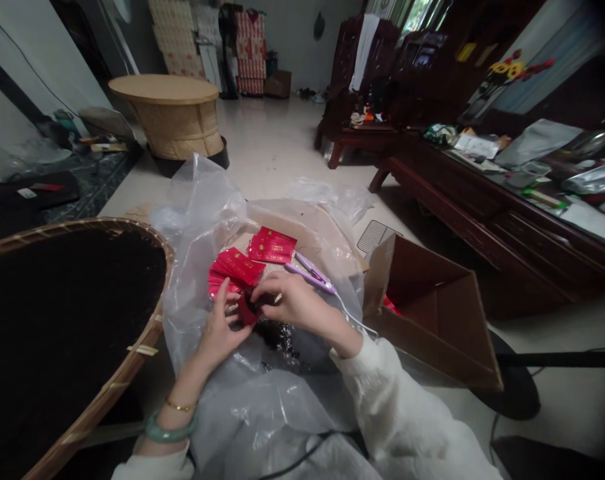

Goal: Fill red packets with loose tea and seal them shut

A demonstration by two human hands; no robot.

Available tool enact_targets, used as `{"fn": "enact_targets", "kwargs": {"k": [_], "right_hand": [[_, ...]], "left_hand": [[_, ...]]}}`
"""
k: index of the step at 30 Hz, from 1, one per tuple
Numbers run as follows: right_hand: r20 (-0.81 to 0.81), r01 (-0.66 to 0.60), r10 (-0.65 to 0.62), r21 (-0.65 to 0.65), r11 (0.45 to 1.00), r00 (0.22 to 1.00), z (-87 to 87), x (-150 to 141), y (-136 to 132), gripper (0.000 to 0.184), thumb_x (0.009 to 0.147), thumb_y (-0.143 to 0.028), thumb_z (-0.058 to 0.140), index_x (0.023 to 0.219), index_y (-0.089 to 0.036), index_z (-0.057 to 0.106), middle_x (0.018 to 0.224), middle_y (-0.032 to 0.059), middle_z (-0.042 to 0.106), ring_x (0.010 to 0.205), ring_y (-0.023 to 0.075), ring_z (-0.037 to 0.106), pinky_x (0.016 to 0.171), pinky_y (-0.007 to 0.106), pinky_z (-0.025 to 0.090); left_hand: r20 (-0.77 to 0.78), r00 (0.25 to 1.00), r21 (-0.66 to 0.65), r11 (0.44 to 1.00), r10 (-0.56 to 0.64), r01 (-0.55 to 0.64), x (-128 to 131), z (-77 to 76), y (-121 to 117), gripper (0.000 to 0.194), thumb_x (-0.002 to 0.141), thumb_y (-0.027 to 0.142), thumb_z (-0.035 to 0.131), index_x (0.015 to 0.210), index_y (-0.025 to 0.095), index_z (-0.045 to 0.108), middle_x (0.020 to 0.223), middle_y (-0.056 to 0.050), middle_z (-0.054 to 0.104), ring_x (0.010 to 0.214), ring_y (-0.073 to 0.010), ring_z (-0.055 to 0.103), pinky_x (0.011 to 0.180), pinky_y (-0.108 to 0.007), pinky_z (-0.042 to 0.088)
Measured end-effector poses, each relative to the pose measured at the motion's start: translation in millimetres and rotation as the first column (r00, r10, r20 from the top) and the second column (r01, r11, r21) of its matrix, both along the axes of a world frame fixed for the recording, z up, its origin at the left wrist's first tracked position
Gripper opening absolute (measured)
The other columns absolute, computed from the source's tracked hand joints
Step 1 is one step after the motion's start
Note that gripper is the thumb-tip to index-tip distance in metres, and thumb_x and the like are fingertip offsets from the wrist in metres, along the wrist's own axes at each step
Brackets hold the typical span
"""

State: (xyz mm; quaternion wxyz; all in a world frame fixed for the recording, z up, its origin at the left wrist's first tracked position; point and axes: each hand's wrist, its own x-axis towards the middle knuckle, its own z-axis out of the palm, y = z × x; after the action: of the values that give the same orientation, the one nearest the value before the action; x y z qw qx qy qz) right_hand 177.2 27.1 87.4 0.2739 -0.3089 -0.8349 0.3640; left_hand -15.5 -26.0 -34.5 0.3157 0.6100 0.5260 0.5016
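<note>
Over a sheet of clear plastic (202, 200), my left hand (222, 333) holds a small red packet (247, 310) with its thumb and fingers curved around it. My right hand (295, 300) has its fingertips pinched at the packet's dark upper opening; what they grip is hidden. Just beyond, red packets with gold print (237, 267) lie fanned out, with a second stack of red packets (272, 245) behind them. A purple flat iron (312, 272) with a white cord rests beside the stacks. Below my hands is a heap of dark, shiny bits (282, 340).
At left stands a wide woven tray (165, 293) full of dark loose material. An open cardboard box (432, 300) with something red inside is at right, near a wire rack (380, 235). Farther off are a round wooden-topped drum (167, 90) and a cluttered dark table (457, 193).
</note>
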Motion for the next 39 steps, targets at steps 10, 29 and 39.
{"fn": "enact_targets", "kwargs": {"k": [10, 29, 39], "right_hand": [[-0.181, 0.102, -0.153, -0.264, 0.959, 0.972, -16.3, 6, 3, 0.030, 0.085, -0.014, 0.058, 0.113, -0.015, 0.069, 0.098, 0.0069, 0.073, 0.078, 0.0142, 0.068, 0.071, 0.026, 0.055], [0.208, 0.113, -0.083, -0.139, 0.984, 0.975, -122.8, -18, -27, 0.057, 0.077, -0.002, 0.059, 0.132, -0.017, 0.050, 0.120, 0.0117, 0.054, 0.105, 0.0209, 0.058, 0.093, 0.035, 0.050], [0.387, 0.030, -0.130, 0.252, 0.967, 0.913, -131.2, -50, 18, 0.064, 0.077, -0.003, 0.055, 0.140, -0.006, 0.041, 0.145, 0.0248, 0.033, 0.140, 0.0321, 0.027, 0.115, 0.046, 0.030]], "left_hand": [[0.024, 1.000, -0.018, 1.000, 0.005, -0.005, -1, -4.9, 0, 0.099, 0.072, 0.026, 0.074, 0.152, 0.033, 0.015, 0.110, -0.006, 0.055, 0.098, -0.0193, 0.065, 0.076, -0.033, 0.061], [-0.067, 0.995, -0.056, 0.995, 0.076, -0.080, -35, 16.4, -12, 0.065, 0.076, 0.033, 0.074, 0.135, 0.026, 0.049, 0.128, -0.011, 0.052, 0.113, -0.0257, 0.061, 0.083, -0.037, 0.061], [-0.072, 0.987, -0.050, 0.988, 0.143, -0.146, -39, 17.0, -10, 0.070, 0.071, 0.040, 0.077, 0.134, 0.022, 0.053, 0.127, -0.014, 0.057, 0.113, -0.0296, 0.062, 0.084, -0.040, 0.061]]}}
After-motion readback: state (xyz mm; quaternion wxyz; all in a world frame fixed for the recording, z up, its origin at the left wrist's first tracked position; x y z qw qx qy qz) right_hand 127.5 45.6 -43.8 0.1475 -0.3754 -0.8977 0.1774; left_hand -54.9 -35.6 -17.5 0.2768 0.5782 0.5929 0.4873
